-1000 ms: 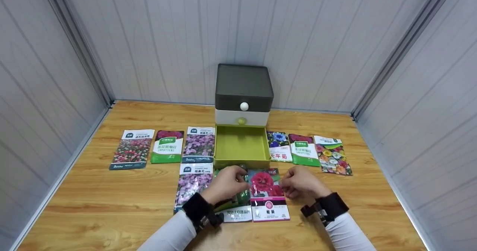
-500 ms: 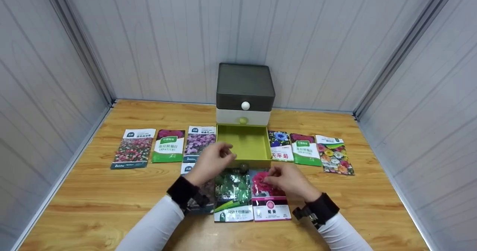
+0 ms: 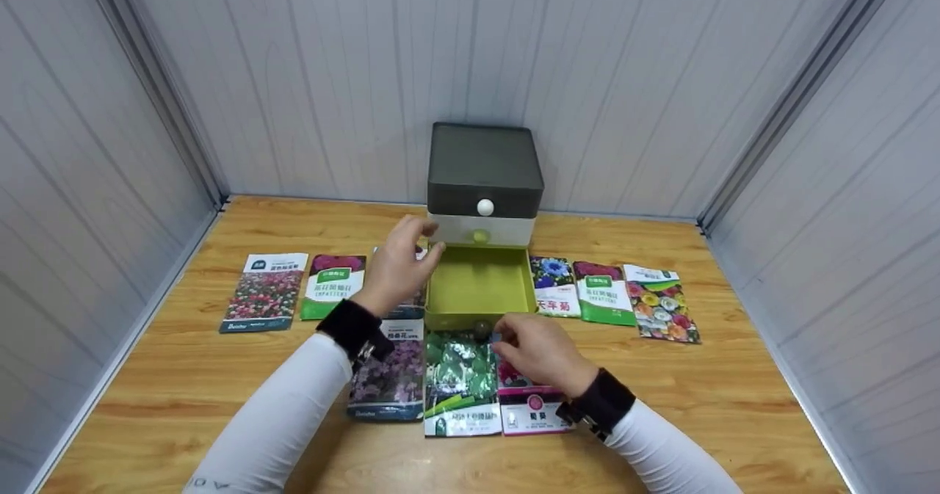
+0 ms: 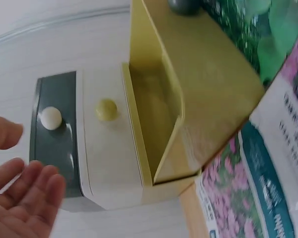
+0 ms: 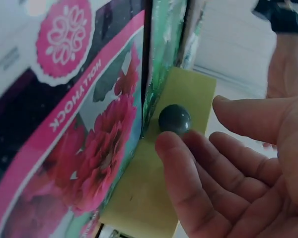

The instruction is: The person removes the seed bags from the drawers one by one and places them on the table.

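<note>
A small drawer cabinet stands against the back wall, its lowest, yellow-green drawer pulled out. My left hand is raised at the drawer's left side, thumb and fingers apart and holding nothing. In the left wrist view its fingertips overlap the dark top drawer. At the front of the green drawer is a dark round knob. My right hand hovers over the hollyhock seed packet, fingers loosely bent, with one fingertip right at the knob in the right wrist view.
A packet with green leaves and a purple-flower packet lie in front of the drawer. More seed packets flank it, including red-flower, green-and-white, blue-flower and mixed-flower ones. Panelled walls enclose the wooden table.
My left hand has moved from above the leafy packet up and left to beside the cabinet. My right hand has shifted left across the hollyhock packet towards the dark knob.
</note>
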`<state>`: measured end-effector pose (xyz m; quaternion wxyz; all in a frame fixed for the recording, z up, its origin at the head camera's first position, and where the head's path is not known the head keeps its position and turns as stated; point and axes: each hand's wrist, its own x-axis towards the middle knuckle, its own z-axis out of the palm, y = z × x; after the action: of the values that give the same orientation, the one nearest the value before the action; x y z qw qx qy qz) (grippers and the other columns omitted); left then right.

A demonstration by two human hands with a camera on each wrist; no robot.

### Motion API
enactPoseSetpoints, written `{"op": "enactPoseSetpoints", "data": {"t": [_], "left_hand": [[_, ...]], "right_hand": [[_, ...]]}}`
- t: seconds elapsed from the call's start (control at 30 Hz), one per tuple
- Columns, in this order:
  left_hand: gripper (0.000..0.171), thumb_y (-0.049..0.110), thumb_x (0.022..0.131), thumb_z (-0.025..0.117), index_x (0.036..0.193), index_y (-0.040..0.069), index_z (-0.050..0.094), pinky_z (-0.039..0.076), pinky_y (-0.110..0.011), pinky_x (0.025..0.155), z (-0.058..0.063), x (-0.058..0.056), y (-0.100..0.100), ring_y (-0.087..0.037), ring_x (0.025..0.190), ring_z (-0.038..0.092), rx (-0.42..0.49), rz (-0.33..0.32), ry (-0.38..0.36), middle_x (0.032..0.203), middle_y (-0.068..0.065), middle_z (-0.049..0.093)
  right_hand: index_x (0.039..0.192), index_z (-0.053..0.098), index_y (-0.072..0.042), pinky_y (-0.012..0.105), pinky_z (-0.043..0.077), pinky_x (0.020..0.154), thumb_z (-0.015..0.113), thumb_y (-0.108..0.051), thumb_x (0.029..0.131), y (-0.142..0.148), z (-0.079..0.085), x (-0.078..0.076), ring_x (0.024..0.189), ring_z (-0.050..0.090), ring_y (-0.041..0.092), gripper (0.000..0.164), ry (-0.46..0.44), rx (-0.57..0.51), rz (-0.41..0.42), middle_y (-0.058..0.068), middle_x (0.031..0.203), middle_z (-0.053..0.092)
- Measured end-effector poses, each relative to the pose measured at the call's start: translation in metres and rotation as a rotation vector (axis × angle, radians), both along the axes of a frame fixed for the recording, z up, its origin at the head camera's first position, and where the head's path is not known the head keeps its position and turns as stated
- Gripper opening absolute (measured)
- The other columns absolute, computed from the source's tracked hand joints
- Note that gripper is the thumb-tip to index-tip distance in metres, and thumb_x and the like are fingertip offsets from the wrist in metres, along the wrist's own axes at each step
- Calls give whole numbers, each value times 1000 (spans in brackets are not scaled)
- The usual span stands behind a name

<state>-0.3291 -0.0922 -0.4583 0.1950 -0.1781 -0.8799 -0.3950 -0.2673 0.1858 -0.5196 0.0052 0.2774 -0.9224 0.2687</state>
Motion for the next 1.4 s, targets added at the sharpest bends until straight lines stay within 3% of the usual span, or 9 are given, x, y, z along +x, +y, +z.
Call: {"op": "enactPoseSetpoints", "data": {"t": [0.23,0.37,0.57,0.9,1.17,1.4], "left_hand": [[37,10,105,76,140,0,69,55,-43,113,10,-23,3,-31,136,63,-103,28,224,142,-15,68],[38,6,102,78,138,-3,69,54,-45,114,14,-37,6,-34,136,62,-120,50,305,144,-17,68],[42,4,103,76,143,-5,67,49,-45,121,17,-52,4,-36,139,61,-107,59,267,149,-18,66],[53,9,106,73,156,-4,59,48,-48,122,21,-61,-1,-36,148,57,-181,60,153,162,-16,58],[53,7,107,70,157,-4,57,48,-49,122,23,-63,0,-39,144,59,-278,46,152,159,-19,59],[54,5,106,70,157,-5,56,48,-50,122,21,-65,0,-41,143,60,-288,44,161,159,-20,58]], "right_hand": [[111,77,-8,36,62,68,86,-25,99,-9,-6,-2,77,72,19,23,242,145,66,4,95,78],[113,78,-10,38,63,66,88,-27,97,-12,-10,-4,76,75,21,26,316,161,86,7,96,79],[116,80,-11,40,63,65,89,-28,96,-17,-9,-5,76,75,21,28,320,177,96,7,96,80],[115,80,-11,40,64,64,88,-26,98,-24,-9,-12,73,75,22,25,303,230,91,6,94,81],[117,80,-8,41,64,63,88,-23,97,-26,-13,-16,72,74,23,26,339,240,102,7,91,80],[110,80,-10,42,64,62,89,-26,96,-28,-16,-18,70,74,23,24,376,241,117,5,87,79]]}}
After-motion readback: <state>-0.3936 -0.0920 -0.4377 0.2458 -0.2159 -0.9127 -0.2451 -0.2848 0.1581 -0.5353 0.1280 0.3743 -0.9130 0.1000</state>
